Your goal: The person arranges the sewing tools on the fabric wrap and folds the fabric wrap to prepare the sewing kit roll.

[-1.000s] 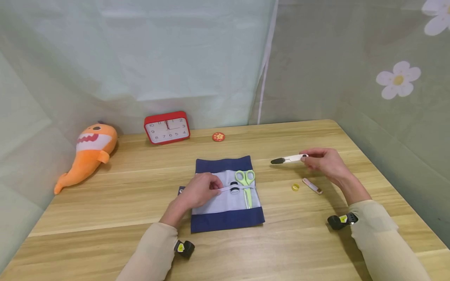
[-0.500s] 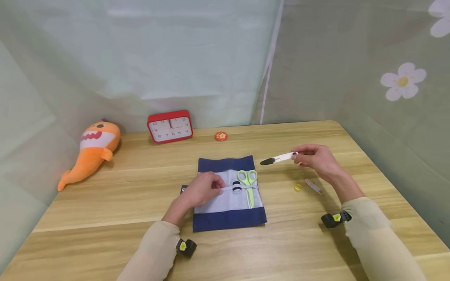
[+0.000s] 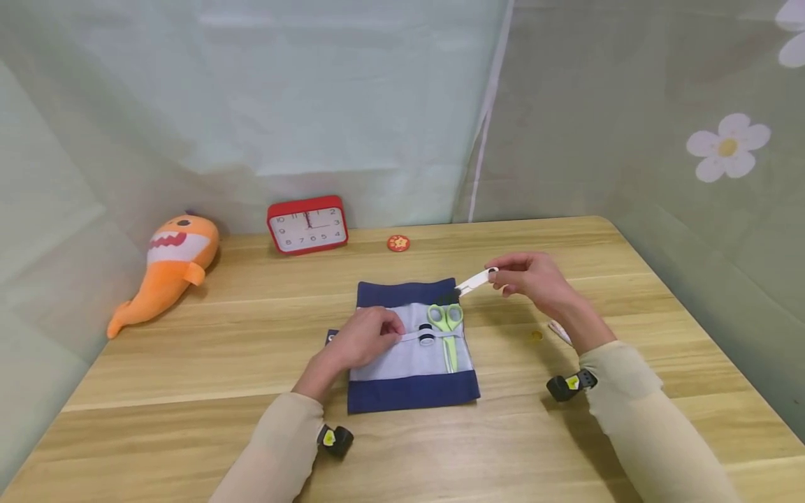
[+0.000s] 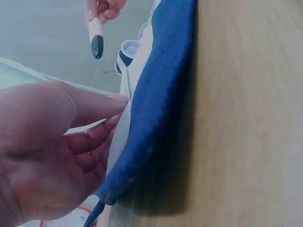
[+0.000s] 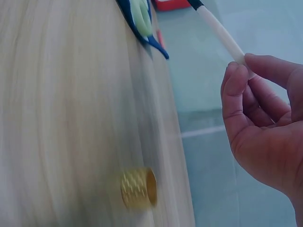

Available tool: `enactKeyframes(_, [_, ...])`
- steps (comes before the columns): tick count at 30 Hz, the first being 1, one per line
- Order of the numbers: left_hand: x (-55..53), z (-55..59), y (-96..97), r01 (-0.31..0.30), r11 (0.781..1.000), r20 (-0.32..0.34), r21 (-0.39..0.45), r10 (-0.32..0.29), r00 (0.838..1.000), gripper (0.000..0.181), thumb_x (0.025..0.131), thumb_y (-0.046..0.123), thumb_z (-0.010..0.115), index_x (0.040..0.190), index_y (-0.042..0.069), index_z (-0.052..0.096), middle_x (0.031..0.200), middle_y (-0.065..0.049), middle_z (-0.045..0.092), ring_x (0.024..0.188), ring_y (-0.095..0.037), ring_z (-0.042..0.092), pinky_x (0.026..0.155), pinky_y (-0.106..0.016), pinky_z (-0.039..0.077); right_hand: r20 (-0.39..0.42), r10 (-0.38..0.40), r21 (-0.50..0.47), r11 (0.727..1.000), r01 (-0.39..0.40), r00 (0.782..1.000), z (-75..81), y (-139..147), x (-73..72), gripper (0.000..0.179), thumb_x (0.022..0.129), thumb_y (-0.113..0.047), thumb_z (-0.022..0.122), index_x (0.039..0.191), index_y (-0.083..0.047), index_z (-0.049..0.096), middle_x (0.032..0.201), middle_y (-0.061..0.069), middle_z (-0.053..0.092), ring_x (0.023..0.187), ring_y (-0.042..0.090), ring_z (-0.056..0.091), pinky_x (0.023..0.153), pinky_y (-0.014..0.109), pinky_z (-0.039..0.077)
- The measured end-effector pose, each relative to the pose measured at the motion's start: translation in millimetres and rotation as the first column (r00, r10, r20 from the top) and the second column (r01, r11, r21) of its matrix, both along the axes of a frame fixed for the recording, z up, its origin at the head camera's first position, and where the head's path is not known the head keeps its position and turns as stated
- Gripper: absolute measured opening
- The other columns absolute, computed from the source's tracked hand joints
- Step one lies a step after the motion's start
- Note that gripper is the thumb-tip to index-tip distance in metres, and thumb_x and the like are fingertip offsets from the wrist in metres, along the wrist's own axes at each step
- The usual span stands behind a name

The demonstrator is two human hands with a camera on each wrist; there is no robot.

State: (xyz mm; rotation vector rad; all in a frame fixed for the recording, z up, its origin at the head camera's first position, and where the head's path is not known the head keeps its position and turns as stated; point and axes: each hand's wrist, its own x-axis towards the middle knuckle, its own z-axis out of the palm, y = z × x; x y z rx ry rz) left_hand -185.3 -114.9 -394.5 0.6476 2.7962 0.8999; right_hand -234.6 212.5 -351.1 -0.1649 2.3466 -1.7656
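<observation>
On the bench (image 3: 176, 391) I see a navy cloth roll (image 3: 411, 394) well apart from a plush shark (image 3: 172, 269) and clock (image 3: 308, 232); green scissors (image 3: 451, 354) occupy the roll's right side; my right grip (image 3: 534, 281) holds white snips (image 3: 476, 281) over the far right corner; my left grip (image 3: 363, 339) pinches the strap (image 3: 410, 337).

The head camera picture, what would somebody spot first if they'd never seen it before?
Probably the bright orange plush toy at the back left of the wooden table, then the red clock standing to its right. In the middle, the green scissors stand out on the blue-edged cloth. Near that cloth's far right corner, the right hand pinches a white, dark-tipped tool.
</observation>
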Motion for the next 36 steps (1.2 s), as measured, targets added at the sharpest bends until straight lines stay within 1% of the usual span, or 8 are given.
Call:
enactKeyframes(4, [0.5, 0.3, -0.5, 0.009, 1.000, -0.002, 0.000, -0.009, 1.000, 0.010, 0.098, 0.003, 0.068, 0.093, 0.010, 0.075, 0.086, -0.001, 0.066, 0.082, -0.013, 0.056, 0.079, -0.031, 0.050, 0.002, 0.021, -0.016, 1.000, -0.021, 1.000, -4.4, -13.5, -3.9, 0.036, 0.095, -0.004, 0.071, 0.127, 0.012, 0.064, 0.088, -0.004, 0.073, 0.081, 0.014, 0.067, 0.074, 0.026, 0.059])
enactKeyframes(9, [0.8, 1.2, 0.3, 0.004, 1.000, 0.013, 0.001, -0.004, 1.000, 0.010, 0.099, 0.004, 0.067, 0.094, 0.009, 0.074, 0.088, -0.002, 0.066, 0.083, -0.015, 0.056, 0.080, -0.033, 0.050, 0.007, 0.037, -0.041, 0.998, -0.037, 0.999, -9.3, -27.6, -8.3, 0.032, 0.095, -0.003, 0.071, 0.123, 0.011, 0.062, 0.088, -0.001, 0.073, 0.081, 0.018, 0.069, 0.074, 0.031, 0.060])
enactKeyframes(13, [0.7, 1.7, 0.7, -0.001, 1.000, 0.009, -0.002, 0.001, 1.000, 0.010, 0.099, 0.004, 0.066, 0.094, 0.009, 0.073, 0.088, -0.002, 0.065, 0.083, -0.015, 0.056, 0.081, -0.033, 0.050, 0.024, 0.043, -0.042, 0.998, -0.042, 0.999, -11.9, -36.9, -11.6, 0.028, 0.093, -0.003, 0.072, 0.117, 0.010, 0.062, 0.086, -0.002, 0.074, 0.081, 0.017, 0.071, 0.075, 0.031, 0.061])
enactKeyframes(21, [1.4, 0.8, 1.7, -0.011, 1.000, 0.012, -0.004, 0.011, 1.000, 0.010, 0.100, 0.004, 0.066, 0.094, 0.009, 0.073, 0.088, -0.002, 0.065, 0.084, -0.015, 0.056, 0.081, -0.034, 0.049, 0.050, 0.063, -0.003, 0.998, -0.063, 0.997, -13.7, -51.0, -15.4, 0.027, 0.092, -0.005, 0.075, 0.116, 0.006, 0.066, 0.088, -0.002, 0.074, 0.078, 0.015, 0.069, 0.076, 0.032, 0.059])
enactKeyframes(24, [1.8, 0.8, 2.2, -0.012, 1.000, 0.012, 0.001, 0.012, 1.000, 0.010, 0.100, 0.004, 0.066, 0.095, 0.009, 0.074, 0.089, -0.002, 0.065, 0.084, -0.015, 0.056, 0.082, -0.034, 0.050, 0.056, 0.071, 0.002, 0.997, -0.071, 0.996, -14.3, -55.9, -16.7, 0.026, 0.092, -0.005, 0.075, 0.115, 0.005, 0.067, 0.087, -0.001, 0.074, 0.078, 0.014, 0.069, 0.075, 0.031, 0.059])
enactKeyframes(30, [2.5, 2.2, 3.8, -0.014, 1.000, 0.025, 0.005, 0.014, 1.000, 0.010, 0.100, 0.004, 0.066, 0.094, 0.009, 0.073, 0.087, -0.002, 0.064, 0.082, -0.015, 0.055, 0.079, -0.033, 0.049, 0.067, 0.091, -0.017, 0.996, -0.090, 0.994, -17.7, -63.9, -20.6, 0.025, 0.091, -0.001, 0.074, 0.115, 0.006, 0.068, 0.084, -0.001, 0.074, 0.075, 0.012, 0.069, 0.070, 0.028, 0.057])
enactKeyframes(36, [1.9, 1.5, 3.1, -0.007, 1.000, 0.022, 0.003, 0.007, 1.000, 0.011, 0.100, 0.004, 0.066, 0.093, 0.009, 0.073, 0.085, -0.001, 0.063, 0.080, -0.015, 0.054, 0.077, -0.031, 0.047, 0.070, 0.104, 0.018, 0.994, -0.106, 0.992, -20.2, -70.8, -25.1, 0.027, 0.092, -0.003, 0.074, 0.117, 0.006, 0.069, 0.084, 0.000, 0.072, 0.075, 0.013, 0.067, 0.069, 0.025, 0.057])
